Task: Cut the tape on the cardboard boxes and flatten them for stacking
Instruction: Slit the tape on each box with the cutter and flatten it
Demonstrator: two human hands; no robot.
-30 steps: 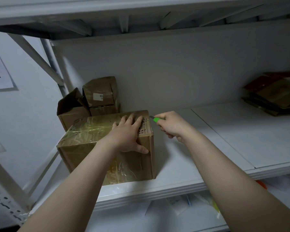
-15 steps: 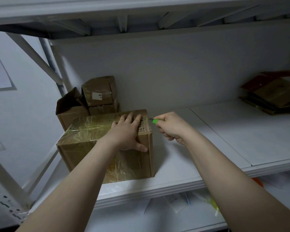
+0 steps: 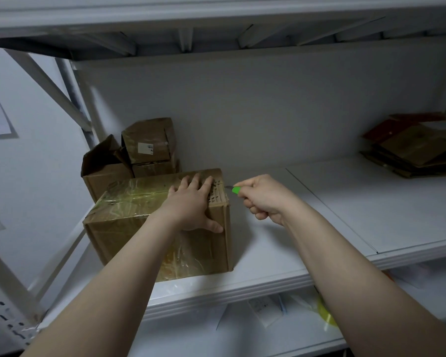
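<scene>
A brown cardboard box (image 3: pixel 150 235), wrapped in glossy, wrinkled tape, stands on the smooth white shelf (image 3: pixel 319 222). The left hand (image 3: pixel 191 204) lies flat on its top, grip released. At its 3 o'clock, the right hand (image 3: pixel 264 199) grasps a green-handled knife (image 3: pixel 235 189). The white label on the small box (image 3: pixel 152 132) at 11 o'clock is not readable.

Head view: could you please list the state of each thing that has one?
Taped cardboard box: closed, upright.
Left hand: flat on box top.
Right hand: grips green utility knife.
Green utility knife: blade out.
Back-left box: flaps open.
Labelled box: closed.
Cardboard pile: flattened.
</scene>
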